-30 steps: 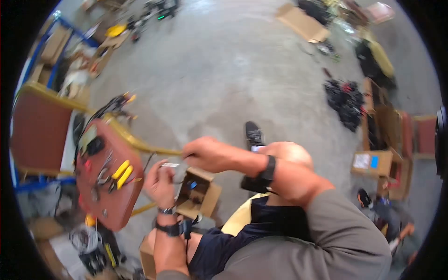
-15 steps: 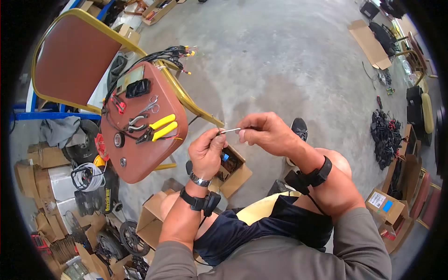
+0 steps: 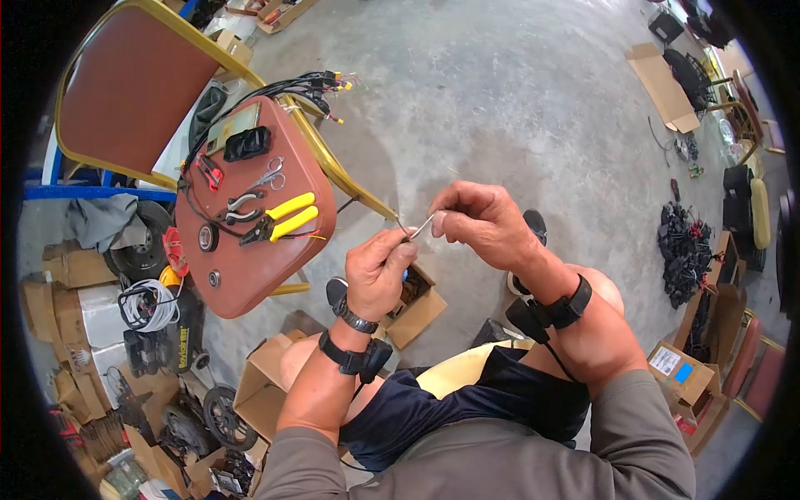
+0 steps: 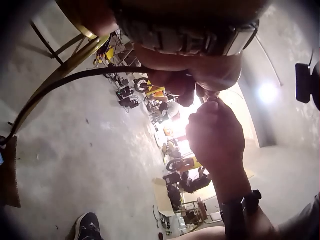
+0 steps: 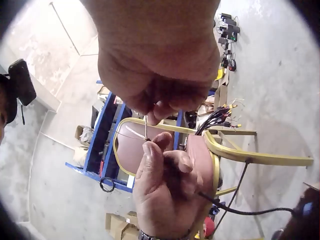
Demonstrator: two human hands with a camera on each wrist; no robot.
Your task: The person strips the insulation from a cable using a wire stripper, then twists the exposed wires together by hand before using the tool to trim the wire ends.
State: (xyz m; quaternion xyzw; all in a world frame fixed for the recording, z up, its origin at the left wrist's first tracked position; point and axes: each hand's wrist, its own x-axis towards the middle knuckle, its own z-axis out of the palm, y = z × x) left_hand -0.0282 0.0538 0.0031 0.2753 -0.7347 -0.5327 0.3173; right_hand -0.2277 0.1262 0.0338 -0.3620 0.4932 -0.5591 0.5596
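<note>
Brn chair seat holds yel.-handled tool, pliers, scissors, red cutter, blk pouch touching flat item, blk tape roll, sm. roll, plus blk cables along edge.

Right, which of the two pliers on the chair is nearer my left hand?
The yellow-handled pliers are nearer your left hand; the other pair, beside the scissors, has grey and black handles.

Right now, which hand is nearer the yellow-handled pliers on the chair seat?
Left. The left hand is just off the chair seat, on the handle side of the pliers; the right hand is beyond it, farther out.
</note>
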